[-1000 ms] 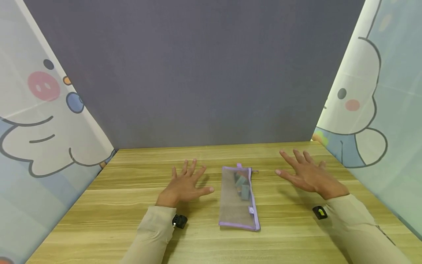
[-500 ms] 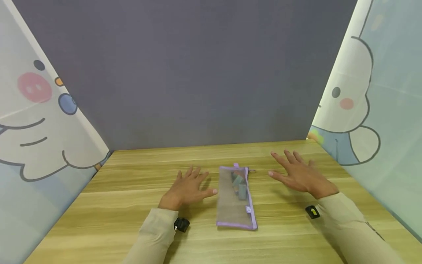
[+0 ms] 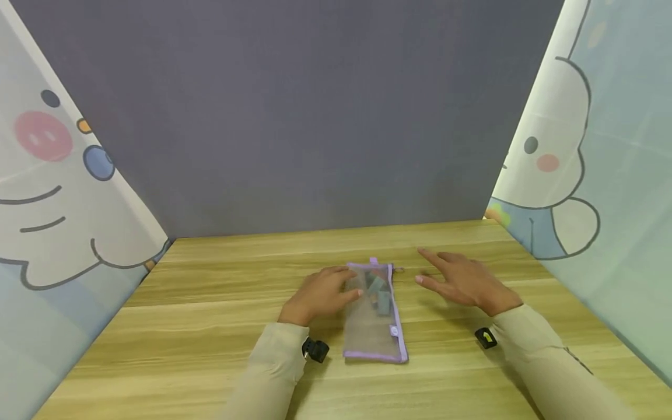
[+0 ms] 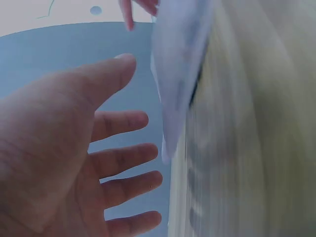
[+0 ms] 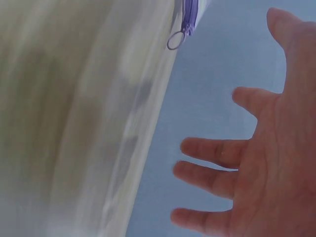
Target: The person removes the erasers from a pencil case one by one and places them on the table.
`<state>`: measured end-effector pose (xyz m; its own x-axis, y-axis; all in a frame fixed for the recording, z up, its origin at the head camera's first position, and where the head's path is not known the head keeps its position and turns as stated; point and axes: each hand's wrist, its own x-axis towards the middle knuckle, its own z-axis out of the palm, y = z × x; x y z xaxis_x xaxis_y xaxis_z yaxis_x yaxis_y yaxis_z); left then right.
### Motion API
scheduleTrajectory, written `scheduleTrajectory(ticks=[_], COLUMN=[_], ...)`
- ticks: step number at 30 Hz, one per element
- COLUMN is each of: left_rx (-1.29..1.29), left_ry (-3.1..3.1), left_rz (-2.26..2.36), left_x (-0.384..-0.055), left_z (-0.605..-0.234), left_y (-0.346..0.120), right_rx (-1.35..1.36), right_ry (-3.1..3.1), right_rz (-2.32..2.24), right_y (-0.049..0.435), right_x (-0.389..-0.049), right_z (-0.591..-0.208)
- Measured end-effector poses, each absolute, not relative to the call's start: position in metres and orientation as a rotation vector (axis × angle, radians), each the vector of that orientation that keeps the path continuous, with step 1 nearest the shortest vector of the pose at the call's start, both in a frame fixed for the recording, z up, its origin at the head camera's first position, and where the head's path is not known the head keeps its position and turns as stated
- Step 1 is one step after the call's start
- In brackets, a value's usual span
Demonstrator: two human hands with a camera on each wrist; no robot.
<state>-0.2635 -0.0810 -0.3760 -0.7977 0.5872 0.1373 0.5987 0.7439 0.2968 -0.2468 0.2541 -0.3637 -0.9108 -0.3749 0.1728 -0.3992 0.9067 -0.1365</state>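
Note:
A mesh zipper pouch [image 3: 367, 332] with purple edging lies flat on the wooden table, several small bluish-grey blocks [image 3: 384, 303] showing through its upper right part. Over the pouch's upper left side hovers my left hand [image 3: 321, 294], its fingers spread and relaxed; the left wrist view shows a gap between the fingertips and the pouch [image 4: 177, 64]. To the right of the pouch my right hand [image 3: 464, 281] is held above the table, fingers extended and holding nothing. The zipper's ring pull [image 5: 176, 40] appears near that hand in the right wrist view.
The wooden table [image 3: 220, 326] extends around the pouch. A dark grey panel [image 3: 325, 116] rises along its back edge. Cartoon-printed curtains stand at the left [image 3: 58, 233] and right [image 3: 625, 192].
My left hand has moved right, from beside the pouch to over its left edge. My right hand has shifted slightly left toward the pouch. The pouch stays on the table.

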Motion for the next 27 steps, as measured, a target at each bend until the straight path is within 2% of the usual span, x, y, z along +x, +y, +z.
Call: scheduleTrajectory(ticks=[12, 21, 27], left_rx=[-0.937, -0.958, -0.976], left_ry=[-2.911, -2.877, -2.930], left_rz=[-0.517, -0.477, -0.428], left_x=[-0.268, -0.264, -0.261], left_z=[-0.378, -0.383, -0.385], left_y=[-0.045, -0.041, -0.042], right_rx=[0.614, 0.741, 0.745], right_ry=[-2.999, -2.957, -2.953], right_rz=[0.350, 0.713, 0.774], right_y=[0.240, 0.225, 0.217], right_x=[-0.256, -0.277, -0.281], right_z=[-0.371, -0.375, -0.379])
